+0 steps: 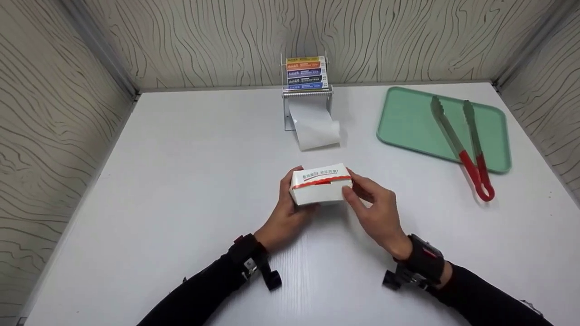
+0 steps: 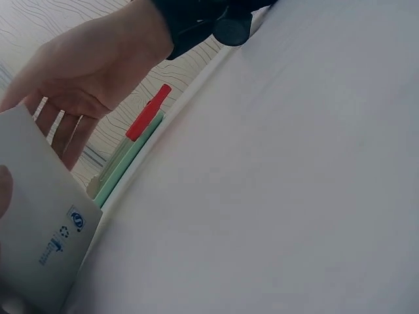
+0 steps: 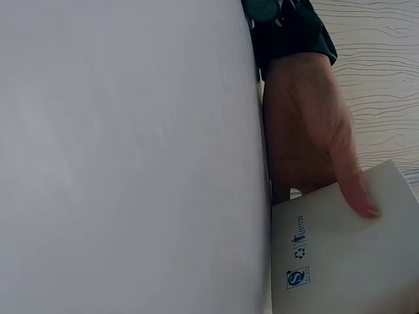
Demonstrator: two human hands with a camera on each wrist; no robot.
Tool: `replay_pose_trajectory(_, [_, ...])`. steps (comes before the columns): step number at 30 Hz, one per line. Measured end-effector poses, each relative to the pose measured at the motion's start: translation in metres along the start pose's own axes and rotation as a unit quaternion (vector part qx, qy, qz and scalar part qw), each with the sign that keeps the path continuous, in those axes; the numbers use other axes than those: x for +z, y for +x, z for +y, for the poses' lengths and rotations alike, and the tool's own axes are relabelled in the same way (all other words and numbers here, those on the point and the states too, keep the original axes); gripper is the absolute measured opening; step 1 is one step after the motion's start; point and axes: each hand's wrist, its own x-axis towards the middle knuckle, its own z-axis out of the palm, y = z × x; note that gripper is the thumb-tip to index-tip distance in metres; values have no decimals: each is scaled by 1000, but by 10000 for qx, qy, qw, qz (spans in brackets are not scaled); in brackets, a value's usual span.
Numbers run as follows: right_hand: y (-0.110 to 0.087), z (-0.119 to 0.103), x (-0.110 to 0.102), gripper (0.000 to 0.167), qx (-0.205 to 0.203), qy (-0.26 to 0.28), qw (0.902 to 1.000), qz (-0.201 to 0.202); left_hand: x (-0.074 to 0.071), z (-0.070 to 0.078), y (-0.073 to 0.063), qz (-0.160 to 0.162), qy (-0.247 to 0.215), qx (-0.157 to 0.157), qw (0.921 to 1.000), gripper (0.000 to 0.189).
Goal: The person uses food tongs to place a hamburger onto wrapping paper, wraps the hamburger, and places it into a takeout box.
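A small white paper food box (image 1: 321, 192) with a red scalloped band and printed lettering is held between both hands at the middle of the table. Its lid is down, with a red patch at the middle of the front edge. My left hand (image 1: 292, 215) grips the left end, its thumb lying on the side in the right wrist view. On the right end, my right hand (image 1: 378, 208) holds the corner between thumb and fingers. Blue printed marks show on the box's side (image 2: 39, 222) in the left wrist view. Some fingertips are hidden behind the box.
Behind the box stands a metal label dispenser (image 1: 308, 93) with several coloured label strips and a white paper sheet (image 1: 317, 131) hanging out. At the right lies a green tray (image 1: 408, 117), with red-handled tongs (image 1: 471, 167) across it and over its front edge. Patterned walls bound the white table (image 1: 181, 181).
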Motion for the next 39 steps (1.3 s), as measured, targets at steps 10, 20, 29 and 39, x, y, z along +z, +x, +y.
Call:
replay_pose_trajectory(10, [3, 2, -3, 69, -815, -396, 9953, -347, -3, 2, 0, 49, -136, 82, 9999, 93])
replay_pose_trajectory(20, [5, 2, -3, 60, -1351, -694, 9869, -553, -7, 2, 0, -215, -40, 121, 9997, 87])
replay_pose_trajectory(29, [7, 3, -10, 62, -1245, -775, 9871, -641, -11, 6, 4, -212, -107, 196, 9995, 86])
replay_pose_trajectory(39, [9, 3, -10, 61, -1264, -890, 9864, -553, -28, 29, 5, 239, 2320, 554, 9708, 77])
